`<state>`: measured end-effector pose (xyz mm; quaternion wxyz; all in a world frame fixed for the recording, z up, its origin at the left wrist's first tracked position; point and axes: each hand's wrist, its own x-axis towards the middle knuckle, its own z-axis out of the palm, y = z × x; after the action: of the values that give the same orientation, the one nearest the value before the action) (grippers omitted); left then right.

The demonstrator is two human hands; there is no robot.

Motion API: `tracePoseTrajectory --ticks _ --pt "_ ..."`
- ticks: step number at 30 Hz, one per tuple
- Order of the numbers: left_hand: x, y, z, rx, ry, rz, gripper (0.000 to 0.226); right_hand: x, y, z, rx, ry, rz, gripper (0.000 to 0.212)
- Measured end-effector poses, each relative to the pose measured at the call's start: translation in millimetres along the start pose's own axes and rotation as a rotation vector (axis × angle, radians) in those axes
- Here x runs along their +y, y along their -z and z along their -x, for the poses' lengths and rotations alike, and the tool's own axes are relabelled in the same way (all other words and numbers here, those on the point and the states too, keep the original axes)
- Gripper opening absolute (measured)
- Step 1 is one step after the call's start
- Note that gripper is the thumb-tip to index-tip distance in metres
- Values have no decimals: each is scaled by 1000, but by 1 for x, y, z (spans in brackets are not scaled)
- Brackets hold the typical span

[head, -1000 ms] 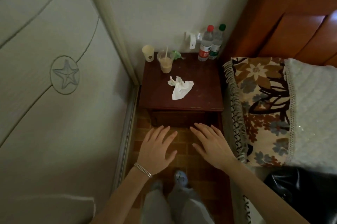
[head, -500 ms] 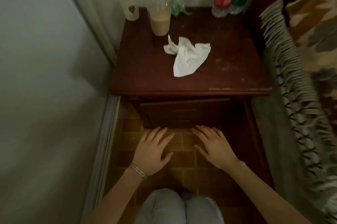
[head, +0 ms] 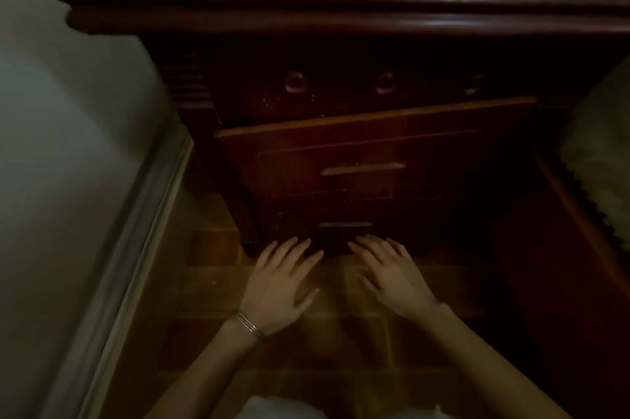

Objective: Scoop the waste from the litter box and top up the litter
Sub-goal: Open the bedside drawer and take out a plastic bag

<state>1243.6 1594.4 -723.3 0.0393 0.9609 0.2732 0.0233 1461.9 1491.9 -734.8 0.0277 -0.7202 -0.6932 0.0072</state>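
A: What is different from 1 second ago?
B: The view has dropped from above the nightstand to its front, and both hands have gone forward. The left hand [head: 279, 285], with a bracelet [head: 250, 326] on its wrist, and the right hand [head: 392, 279] lie palm down, fingers straight and spread, holding nothing.
A: Where do the fingertips end?
B: At the foot of the nightstand [head: 341, 19], just under the lower drawer handle [head: 344, 225]. It is too dark there to tell whether they touch the wood.
A: And the litter box?
B: Not in view, nor any scoop or litter. I judge this a search for supplies, so scooping has not begun.
A: What else is around?
B: Beneath the palms is tiled floor [head: 218, 285]. Beyond the fingertips, above that handle, the upper drawer [head: 358, 142] stands ajar and juts out. Farther up, 2 round knobs [head: 295, 81] show plainly. Left of the left hand runs a pale door frame [head: 136, 231], and right of the right hand lies a fringed bedcover [head: 600, 146].
A: Anything in the way?
B: The jutting drawer overhangs the lower one, and the space is narrow.
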Motion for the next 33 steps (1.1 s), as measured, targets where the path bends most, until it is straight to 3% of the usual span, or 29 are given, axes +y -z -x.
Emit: tracePoseTrajectory --ticks 4,7,11,14,16,20,24,29,33 --pt "-4 0 0 13 -1 20 59 -5 -4 -6 -30 -48 -172 55" --pt "-4 5 2 43 -23 32 59 -10 -6 -12 -114 -268 -681 54" --pt "-12 3 -3 70 -9 18 59 -11 -10 -34 11 -722 -1539 49" --pt "-13 3 -3 67 9 32 58 -9 -14 -43 124 -827 -1934 55" --pt "-12 4 -1 55 7 34 58 -9 -13 -45 148 -816 -2088 45" --pt "-12 5 -2 53 5 27 58 -7 -9 -51 164 -793 -2274 21" --pt "-11 7 0 59 12 23 59 -9 -11 -54 172 -806 -2342 23" --pt "-9 14 13 80 -4 11 59 -18 -10 -40 163 -832 -2285 7" --pt "-9 22 27 109 -3 -4 60 -26 -14 -17 131 -813 -2260 16"
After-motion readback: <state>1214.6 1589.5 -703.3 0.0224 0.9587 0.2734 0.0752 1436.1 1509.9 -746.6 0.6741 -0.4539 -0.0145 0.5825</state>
